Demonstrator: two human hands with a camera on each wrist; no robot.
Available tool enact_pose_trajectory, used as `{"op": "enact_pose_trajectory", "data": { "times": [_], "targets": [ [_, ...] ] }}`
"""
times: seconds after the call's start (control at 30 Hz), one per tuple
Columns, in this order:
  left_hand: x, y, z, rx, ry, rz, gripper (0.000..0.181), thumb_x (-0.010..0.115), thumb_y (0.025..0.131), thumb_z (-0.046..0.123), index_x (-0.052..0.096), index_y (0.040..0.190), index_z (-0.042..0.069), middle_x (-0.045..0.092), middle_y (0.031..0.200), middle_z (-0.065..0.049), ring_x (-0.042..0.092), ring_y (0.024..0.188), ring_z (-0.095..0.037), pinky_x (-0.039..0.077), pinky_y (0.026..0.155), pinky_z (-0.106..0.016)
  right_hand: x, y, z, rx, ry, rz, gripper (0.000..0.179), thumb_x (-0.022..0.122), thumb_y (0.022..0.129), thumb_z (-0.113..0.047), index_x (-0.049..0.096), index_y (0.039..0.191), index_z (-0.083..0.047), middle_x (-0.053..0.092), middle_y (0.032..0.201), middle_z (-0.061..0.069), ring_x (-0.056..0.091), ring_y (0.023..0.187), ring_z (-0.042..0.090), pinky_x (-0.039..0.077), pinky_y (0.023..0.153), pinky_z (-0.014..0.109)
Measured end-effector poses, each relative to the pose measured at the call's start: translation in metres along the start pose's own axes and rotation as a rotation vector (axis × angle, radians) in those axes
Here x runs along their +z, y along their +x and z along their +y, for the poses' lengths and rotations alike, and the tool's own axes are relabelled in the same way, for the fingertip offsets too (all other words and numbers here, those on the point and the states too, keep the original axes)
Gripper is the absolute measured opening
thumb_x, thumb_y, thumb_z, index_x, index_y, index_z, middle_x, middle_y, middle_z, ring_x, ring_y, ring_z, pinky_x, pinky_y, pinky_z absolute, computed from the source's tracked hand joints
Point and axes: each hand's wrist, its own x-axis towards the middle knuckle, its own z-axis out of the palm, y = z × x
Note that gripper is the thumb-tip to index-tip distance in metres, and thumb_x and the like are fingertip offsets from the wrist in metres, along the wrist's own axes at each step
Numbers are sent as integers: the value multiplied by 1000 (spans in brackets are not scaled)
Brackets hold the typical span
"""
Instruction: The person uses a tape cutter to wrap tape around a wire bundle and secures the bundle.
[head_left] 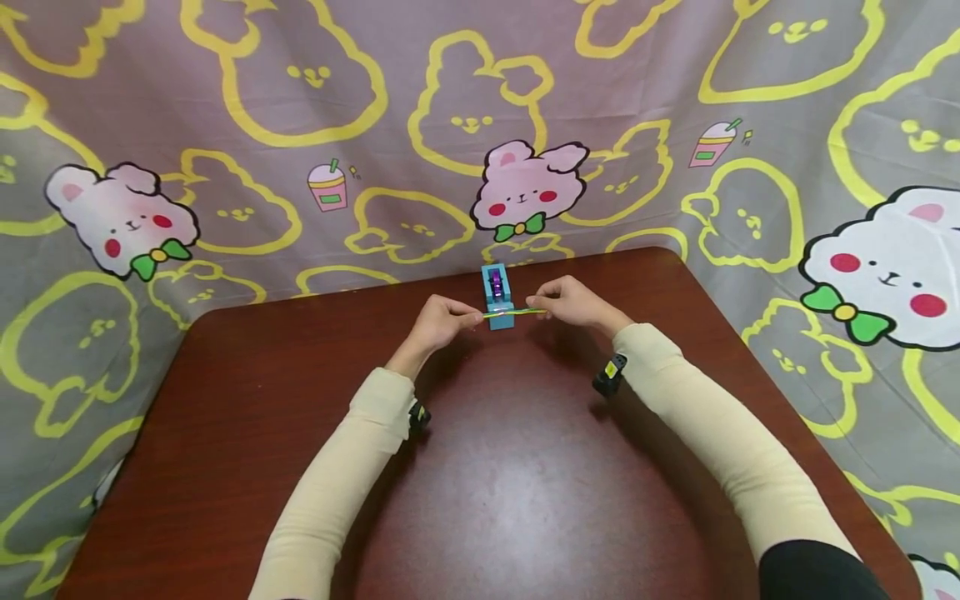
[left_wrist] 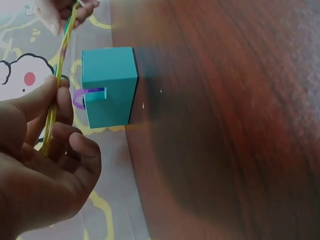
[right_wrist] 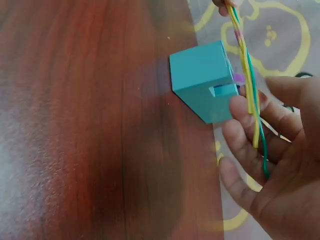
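A bundle of thin yellow and green wires (head_left: 517, 312) stretches between both hands. My left hand (head_left: 442, 323) pinches one end between thumb and fingers. The other end is pinched by my right hand (head_left: 567, 300), and loose wire ends (right_wrist: 256, 137) lie over its palm in the right wrist view. A purplish band (right_wrist: 238, 35) shows around the bundle between the hands. Behind and below the wires stands a teal tape dispenser (head_left: 497, 292) with a purple roll (head_left: 496, 282). In the left wrist view, the dispenser (left_wrist: 110, 75) is just beside the bundle.
The dispenser stands near the far edge of a dark brown wooden table (head_left: 480, 467). A grey cloth curtain (head_left: 420, 100) with yellow outlines and cartoon faces hangs behind the table and along its sides. Small black cameras (head_left: 610, 375) sit at both wrists.
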Motion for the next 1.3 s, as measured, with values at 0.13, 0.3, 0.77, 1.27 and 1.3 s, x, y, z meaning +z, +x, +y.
{"op": "enact_pose_trajectory", "data": {
  "times": [0.13,0.3,0.77,1.27,1.3],
  "targets": [
    [5,0,1,-3,-1,47,12,80,87,10,81,94,0,76,92,-12,63,83,-19,47,65,-28,2,4,3,-1,14,-10,22,63,101,-17,73,100,3,71,89,18,63,81,31,48,69,33],
    [11,0,-5,-19,-22,87,10,82,83,3,80,91,-1,75,90,-12,60,84,-22,44,62,-24,9,7,8,-56,-94,1,18,66,99,-17,74,109,-4,71,98,7,61,86,22,50,76,36],
    [17,2,-9,-41,-40,132,15,84,80,2,80,94,-1,73,94,-13,57,84,-21,44,64,-25,17,3,7,-155,-194,79,14,64,98,-14,73,99,-3,69,95,5,61,89,21,50,84,42],
    [17,2,-9,-52,-42,142,13,85,80,3,80,92,0,73,96,-14,57,86,-20,45,66,-26,33,7,-8,3,-221,51,39,67,95,-48,73,90,-10,61,74,2,53,67,19,43,59,34],
    [17,2,-8,-51,-38,141,13,85,80,3,80,91,0,73,96,-13,57,86,-20,45,66,-26,33,6,-10,18,-220,51,42,66,95,-50,73,91,-9,60,73,3,53,66,20,43,58,34]
  ]
}}
